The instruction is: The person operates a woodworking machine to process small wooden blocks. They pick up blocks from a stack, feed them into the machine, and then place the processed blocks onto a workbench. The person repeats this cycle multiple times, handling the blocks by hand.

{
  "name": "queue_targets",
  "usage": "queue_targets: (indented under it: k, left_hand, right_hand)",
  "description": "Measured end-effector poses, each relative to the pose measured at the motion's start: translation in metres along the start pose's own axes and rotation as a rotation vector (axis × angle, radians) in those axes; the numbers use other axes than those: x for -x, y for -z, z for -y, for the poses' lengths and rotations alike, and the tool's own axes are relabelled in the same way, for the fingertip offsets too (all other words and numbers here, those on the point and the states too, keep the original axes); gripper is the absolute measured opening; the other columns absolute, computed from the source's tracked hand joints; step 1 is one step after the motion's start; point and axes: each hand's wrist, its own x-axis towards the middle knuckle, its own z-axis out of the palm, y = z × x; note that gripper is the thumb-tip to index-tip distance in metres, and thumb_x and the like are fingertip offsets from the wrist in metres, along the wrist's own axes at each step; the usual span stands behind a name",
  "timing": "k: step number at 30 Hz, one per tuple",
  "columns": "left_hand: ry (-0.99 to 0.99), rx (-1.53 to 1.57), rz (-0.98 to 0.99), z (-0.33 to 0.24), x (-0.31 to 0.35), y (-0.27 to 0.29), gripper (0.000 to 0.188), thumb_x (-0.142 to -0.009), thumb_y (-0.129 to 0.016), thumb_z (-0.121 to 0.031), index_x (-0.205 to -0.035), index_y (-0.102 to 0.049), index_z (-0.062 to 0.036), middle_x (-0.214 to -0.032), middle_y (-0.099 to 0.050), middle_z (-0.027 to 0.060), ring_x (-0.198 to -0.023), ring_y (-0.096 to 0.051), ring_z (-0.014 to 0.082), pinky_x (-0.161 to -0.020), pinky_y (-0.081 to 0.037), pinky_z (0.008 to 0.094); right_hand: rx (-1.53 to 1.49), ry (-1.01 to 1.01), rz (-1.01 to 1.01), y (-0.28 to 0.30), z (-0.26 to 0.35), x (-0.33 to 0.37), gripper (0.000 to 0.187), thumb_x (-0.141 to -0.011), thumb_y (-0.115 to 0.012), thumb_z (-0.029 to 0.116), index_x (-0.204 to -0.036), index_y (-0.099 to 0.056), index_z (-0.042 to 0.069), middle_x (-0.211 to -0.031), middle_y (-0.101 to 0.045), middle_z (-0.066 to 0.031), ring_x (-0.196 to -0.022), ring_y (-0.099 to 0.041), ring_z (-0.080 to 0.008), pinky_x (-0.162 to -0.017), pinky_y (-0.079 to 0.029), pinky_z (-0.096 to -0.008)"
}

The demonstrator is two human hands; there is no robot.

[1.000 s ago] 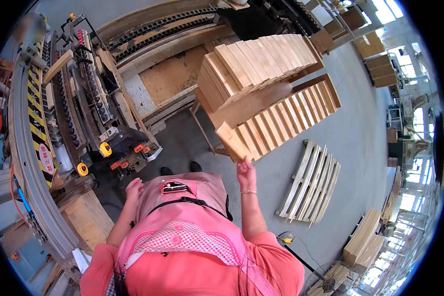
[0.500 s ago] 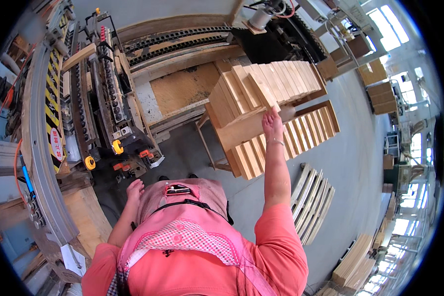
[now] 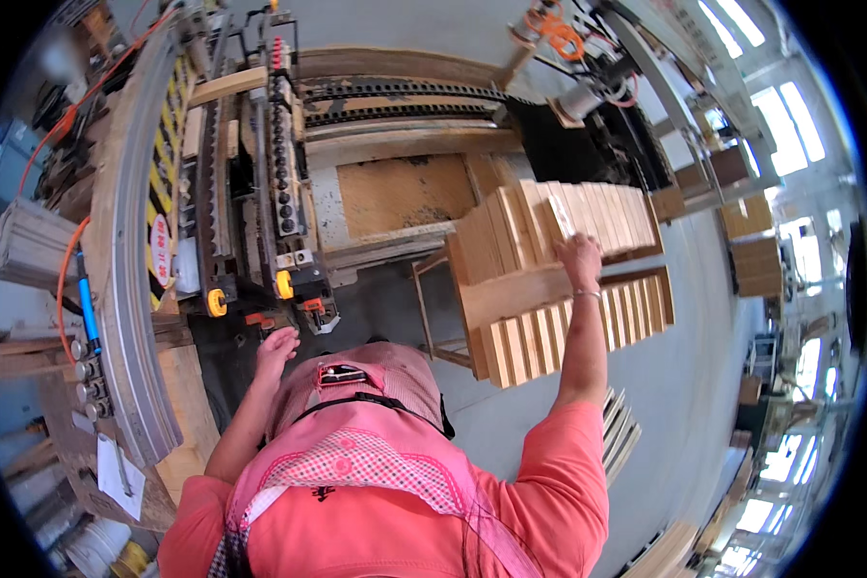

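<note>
My right hand [image 3: 580, 260] reaches out to a row of pale wooden boards [image 3: 607, 214] stacked on a wooden stand. Its fingers are closed on the near end of one wooden board [image 3: 560, 216], which looks lighter than those beside it; the fingertips are partly hidden by the hand. Over on the left, my left hand [image 3: 277, 349] hangs beside my waist with loosely bent fingers and nothing in it. It is close to the machine's red-ended parts [image 3: 314, 306] but does not clearly touch them.
A second row of wooden strips [image 3: 576, 328] lies nearer me on the stand [image 3: 472, 323]. Long machine rails with yellow knobs [image 3: 284, 284] run at the left, beside a yellow-and-black striped guard [image 3: 169, 144]. A slatted pallet [image 3: 621, 433] lies on the floor at right.
My right hand has moved from the left part of the upper row further along it, and its fingers have closed on a board. My left hand has risen slightly. The whole view has shifted.
</note>
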Motion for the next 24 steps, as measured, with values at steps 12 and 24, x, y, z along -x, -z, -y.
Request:
queue_targets:
  k: [12, 24]
  left_hand:
    - [-0.313, 0.12, -0.051, -0.137, 0.015, -0.064, 0.019, -0.088, -0.053, -0.005, -0.106, -0.056, 0.0012, -0.098, -0.062, 0.0079, -0.086, -0.058, 0.0116, -0.078, -0.047, 0.0248]
    - [-0.437, 0.313, -0.428, -0.205, -0.041, -0.114, 0.021, -0.088, -0.054, -0.007, -0.107, -0.057, 0.0003, -0.093, -0.064, 0.0072, -0.081, -0.059, 0.0118, -0.076, -0.048, 0.0255]
  right_hand:
    - [-0.466, 0.63, -0.099, 0.053, 0.128, -0.099, 0.033, -0.063, -0.072, 0.012, -0.092, -0.058, 0.002, -0.091, -0.057, -0.0161, -0.086, -0.056, -0.0348, -0.073, -0.047, -0.0415]
    - [-0.49, 1.43, 0.046, 0.037, 0.594, -0.185, 0.031, -0.067, -0.066, 0.024, -0.088, -0.06, 0.002, -0.087, -0.058, -0.0173, -0.085, -0.058, -0.0348, -0.075, -0.048, -0.043]
